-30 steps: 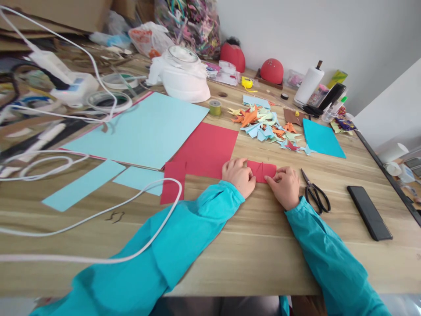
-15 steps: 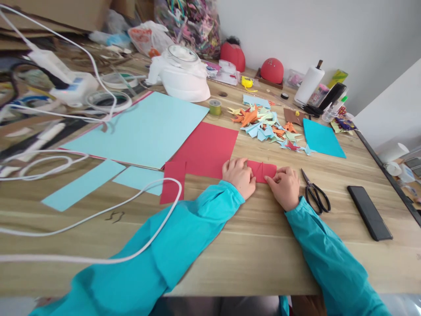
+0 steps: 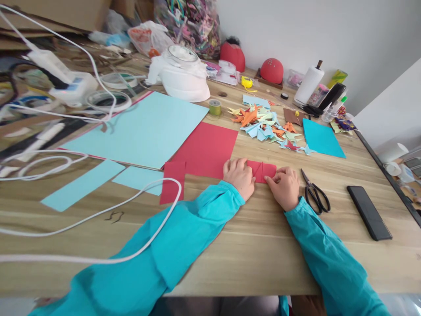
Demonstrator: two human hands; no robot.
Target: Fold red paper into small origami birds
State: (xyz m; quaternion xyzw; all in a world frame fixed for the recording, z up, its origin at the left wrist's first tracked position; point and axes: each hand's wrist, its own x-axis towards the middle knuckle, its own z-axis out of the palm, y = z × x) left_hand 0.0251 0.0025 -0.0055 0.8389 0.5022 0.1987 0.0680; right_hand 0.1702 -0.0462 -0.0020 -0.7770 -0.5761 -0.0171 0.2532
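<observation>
A small folded strip of red paper (image 3: 262, 170) with diagonal crease lines lies on the table between my hands. My left hand (image 3: 239, 177) bends over its left end, fingers curled and holding it down. At the opposite end, my right hand (image 3: 285, 186) pinches the near right corner between thumb and fingers. Scissors (image 3: 315, 192) with black handles rest just right of my right hand. Behind my left hand lies a larger red sheet (image 3: 207, 149). The strip's left end is hidden under my fingers.
Folded paper cranes (image 3: 263, 123) are heaped at the back. A blue square sheet (image 3: 323, 137) and a phone (image 3: 369, 213) lie to the right. Light blue sheets (image 3: 141, 127) cover the left side. A white cable (image 3: 177, 193) loops over my left sleeve.
My left hand has shifted very slightly at the strip's left end. Otherwise both hands and the red strip stay as they were.
</observation>
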